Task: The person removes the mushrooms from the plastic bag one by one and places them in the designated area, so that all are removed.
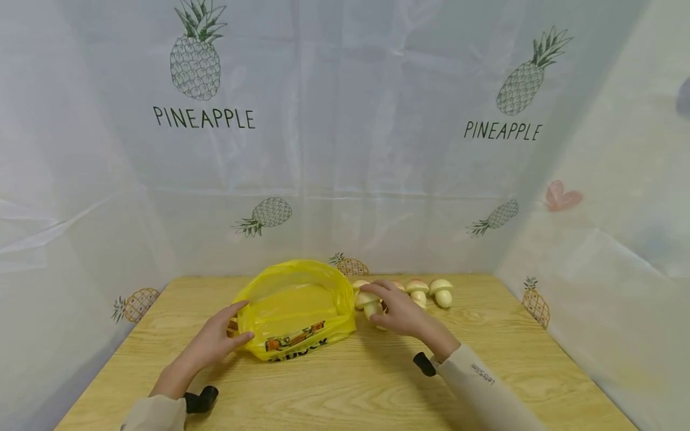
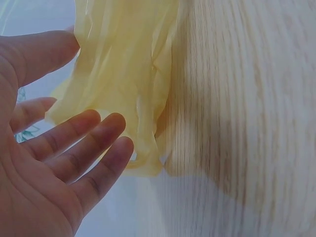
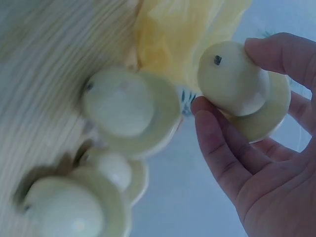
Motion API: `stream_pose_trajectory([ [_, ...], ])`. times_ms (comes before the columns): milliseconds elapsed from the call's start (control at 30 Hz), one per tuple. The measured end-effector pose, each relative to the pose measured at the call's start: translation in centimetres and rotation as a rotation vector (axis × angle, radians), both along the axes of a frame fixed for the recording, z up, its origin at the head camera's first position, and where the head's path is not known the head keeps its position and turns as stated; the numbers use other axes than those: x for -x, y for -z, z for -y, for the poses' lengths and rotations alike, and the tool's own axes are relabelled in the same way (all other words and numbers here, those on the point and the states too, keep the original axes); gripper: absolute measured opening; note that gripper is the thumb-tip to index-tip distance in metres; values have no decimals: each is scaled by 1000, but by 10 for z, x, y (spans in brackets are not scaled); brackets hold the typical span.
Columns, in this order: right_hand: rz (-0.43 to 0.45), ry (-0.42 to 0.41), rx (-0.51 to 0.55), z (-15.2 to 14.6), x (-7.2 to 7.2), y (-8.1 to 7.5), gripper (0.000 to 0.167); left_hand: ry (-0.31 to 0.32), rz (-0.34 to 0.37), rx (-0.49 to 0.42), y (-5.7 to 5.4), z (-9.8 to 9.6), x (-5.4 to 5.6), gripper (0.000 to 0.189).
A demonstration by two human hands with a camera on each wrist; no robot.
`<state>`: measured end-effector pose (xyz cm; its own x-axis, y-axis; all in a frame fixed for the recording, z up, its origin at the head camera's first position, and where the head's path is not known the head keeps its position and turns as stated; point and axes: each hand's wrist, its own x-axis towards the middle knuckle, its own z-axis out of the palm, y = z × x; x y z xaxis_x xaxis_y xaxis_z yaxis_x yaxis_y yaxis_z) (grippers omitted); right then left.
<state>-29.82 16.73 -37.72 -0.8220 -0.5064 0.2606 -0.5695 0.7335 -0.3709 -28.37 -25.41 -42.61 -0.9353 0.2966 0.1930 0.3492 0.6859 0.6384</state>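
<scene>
A yellow plastic bag (image 1: pixel 335 329) lies with its wide mouth facing up on the wooden table. At its left side is my left hand (image 1: pixel 212 338), thumb and fingers spread and loosely bent by the rim; the left wrist view shows the palm beside the bag (image 2: pixel 123 69) with nothing gripped. Just right of the bag, my right hand (image 1: pixel 401 311) pinches a pale toy mushroom (image 3: pixel 232 79) between thumb and fingers, stem toward the right wrist camera. More toy mushrooms (image 1: pixel 442 292) stand in a row behind and to the right of that hand, which partly hides them.
The wooden table (image 1: pixel 334 395) ends at a white curtain (image 1: pixel 345 149) printed with pineapples, which hangs behind and along both sides. Black wrist mounts (image 1: pixel 202 400) sit at both sleeves. The mushroom row stands near the table's back edge.
</scene>
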Motion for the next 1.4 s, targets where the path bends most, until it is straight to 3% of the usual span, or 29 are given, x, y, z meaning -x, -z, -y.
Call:
stream_pose_trajectory([
  [233, -39, 68, 53, -36, -9, 3, 62, 3, 0, -6, 0, 0, 0, 75],
  [533, -69, 140, 126, -78, -5, 1, 57, -8, -4, -2, 0, 4, 1, 75],
  [967, -35, 261, 71, -113, -3, 7, 60, 14, -9, -5, 1, 3, 2, 75],
  [1400, 4, 303, 40, -138, 3, 22, 58, 8, -8, -5, 2, 3, 3, 73],
])
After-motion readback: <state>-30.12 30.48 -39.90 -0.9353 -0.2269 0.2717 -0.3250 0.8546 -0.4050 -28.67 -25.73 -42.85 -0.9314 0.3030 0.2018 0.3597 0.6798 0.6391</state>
